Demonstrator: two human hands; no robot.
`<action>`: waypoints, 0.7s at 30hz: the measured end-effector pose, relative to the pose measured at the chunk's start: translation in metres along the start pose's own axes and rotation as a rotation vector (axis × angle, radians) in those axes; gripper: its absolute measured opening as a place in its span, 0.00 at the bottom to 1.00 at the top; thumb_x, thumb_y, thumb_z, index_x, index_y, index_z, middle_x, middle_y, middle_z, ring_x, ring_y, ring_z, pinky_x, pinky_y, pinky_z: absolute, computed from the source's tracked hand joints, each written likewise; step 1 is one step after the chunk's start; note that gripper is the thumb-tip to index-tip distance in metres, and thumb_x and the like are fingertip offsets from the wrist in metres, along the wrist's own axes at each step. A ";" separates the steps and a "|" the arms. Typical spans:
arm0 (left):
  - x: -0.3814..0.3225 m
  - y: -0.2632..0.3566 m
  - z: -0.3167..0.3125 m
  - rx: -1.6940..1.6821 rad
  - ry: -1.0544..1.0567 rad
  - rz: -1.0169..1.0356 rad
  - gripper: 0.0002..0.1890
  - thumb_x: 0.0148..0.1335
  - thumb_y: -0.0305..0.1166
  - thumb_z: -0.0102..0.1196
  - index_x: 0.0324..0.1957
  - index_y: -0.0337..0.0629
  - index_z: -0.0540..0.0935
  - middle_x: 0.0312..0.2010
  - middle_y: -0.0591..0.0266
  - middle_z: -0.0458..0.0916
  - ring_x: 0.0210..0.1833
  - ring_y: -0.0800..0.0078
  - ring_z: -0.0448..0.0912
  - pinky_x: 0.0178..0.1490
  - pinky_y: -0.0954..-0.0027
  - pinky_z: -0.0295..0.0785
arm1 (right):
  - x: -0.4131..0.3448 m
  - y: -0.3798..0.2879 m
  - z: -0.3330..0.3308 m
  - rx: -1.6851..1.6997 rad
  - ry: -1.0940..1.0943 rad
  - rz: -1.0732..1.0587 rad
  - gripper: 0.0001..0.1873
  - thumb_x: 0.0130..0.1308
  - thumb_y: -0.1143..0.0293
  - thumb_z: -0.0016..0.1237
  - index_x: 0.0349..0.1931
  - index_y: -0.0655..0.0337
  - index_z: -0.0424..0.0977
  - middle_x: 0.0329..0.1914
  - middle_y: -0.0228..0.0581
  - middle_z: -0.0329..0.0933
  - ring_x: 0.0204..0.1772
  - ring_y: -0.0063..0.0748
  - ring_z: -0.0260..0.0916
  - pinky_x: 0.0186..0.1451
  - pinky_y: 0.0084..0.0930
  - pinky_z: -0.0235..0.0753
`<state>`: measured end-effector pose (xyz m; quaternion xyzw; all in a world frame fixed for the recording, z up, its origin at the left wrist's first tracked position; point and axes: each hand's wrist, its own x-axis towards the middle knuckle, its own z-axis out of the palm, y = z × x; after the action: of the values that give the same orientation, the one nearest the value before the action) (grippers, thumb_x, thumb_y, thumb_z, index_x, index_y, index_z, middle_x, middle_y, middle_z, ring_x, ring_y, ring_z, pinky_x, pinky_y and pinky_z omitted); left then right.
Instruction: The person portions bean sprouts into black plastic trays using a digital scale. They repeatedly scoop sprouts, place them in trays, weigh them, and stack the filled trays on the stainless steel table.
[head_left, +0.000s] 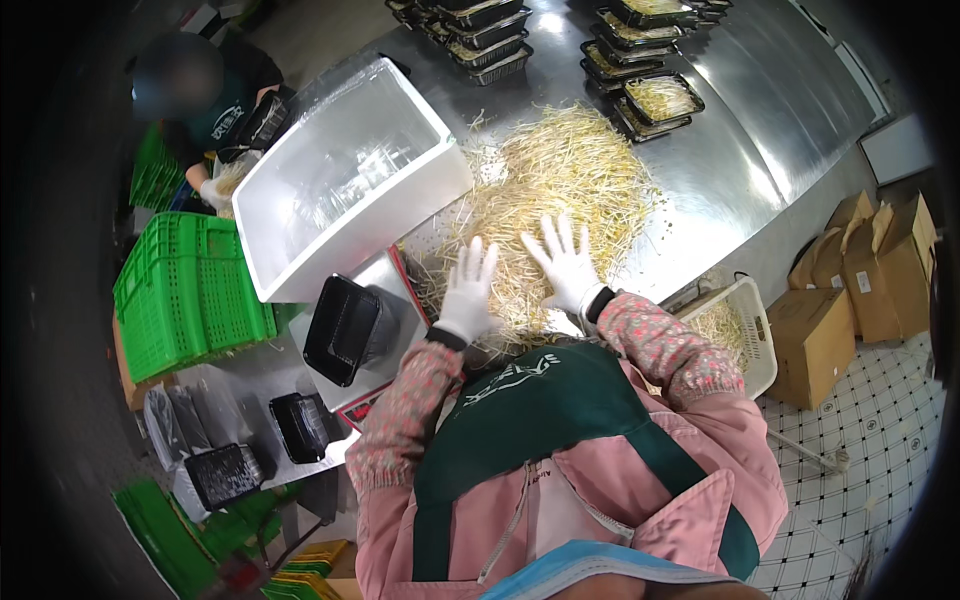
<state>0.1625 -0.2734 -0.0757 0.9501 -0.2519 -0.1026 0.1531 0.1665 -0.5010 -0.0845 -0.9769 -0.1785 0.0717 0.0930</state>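
Note:
A wide heap of bean sprouts (570, 165) lies on the stainless steel table (720, 150) before me. My left hand (469, 292), in a white glove, rests on the heap's near left side with fingers spread. Gloved in white too, my right hand (566, 262) lies flat on the sprouts to the right, fingers apart. Neither hand grips anything visible. Left of my left hand, a black plastic tray (341, 330) sits on a scale with a metal platform (397, 281). Beyond the scale stands a white foam box (360, 240) lined with clear film.
Stacked trays of sprouts (652, 97) stand at the table's far side. Green crates (187, 292) and black trays (300, 427) are at left, a white basket (761, 345) and cardboard boxes (810, 345) at right. A co-worker (225, 112) handles sprouts behind the foam box.

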 end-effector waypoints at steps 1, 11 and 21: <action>0.021 -0.004 0.009 0.065 -0.083 0.008 0.70 0.31 0.40 0.78 0.75 0.50 0.42 0.75 0.48 0.38 0.76 0.44 0.46 0.72 0.45 0.55 | 0.004 -0.001 0.005 -0.055 -0.043 -0.039 0.71 0.31 0.53 0.74 0.76 0.46 0.38 0.78 0.60 0.33 0.79 0.67 0.30 0.71 0.74 0.38; 0.130 -0.044 0.045 -0.150 -0.178 -0.318 0.40 0.43 0.38 0.71 0.60 0.39 0.68 0.52 0.40 0.77 0.53 0.49 0.79 0.54 0.55 0.75 | 0.073 0.061 -0.001 0.057 -0.124 0.088 0.53 0.47 0.73 0.58 0.74 0.58 0.43 0.51 0.54 0.72 0.53 0.49 0.73 0.50 0.38 0.76; 0.053 -0.003 -0.040 -0.029 -0.039 -0.006 0.22 0.50 0.39 0.61 0.47 0.43 0.76 0.35 0.51 0.83 0.35 0.49 0.82 0.40 0.54 0.76 | 0.053 0.140 -0.035 -0.014 0.220 -0.058 0.28 0.51 0.78 0.49 0.57 0.54 0.71 0.44 0.44 0.80 0.49 0.42 0.77 0.46 0.37 0.79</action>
<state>0.2197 -0.2880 -0.0454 0.9463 -0.2503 -0.1253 0.1618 0.2682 -0.6161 -0.0847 -0.9739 -0.1961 -0.0399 0.1072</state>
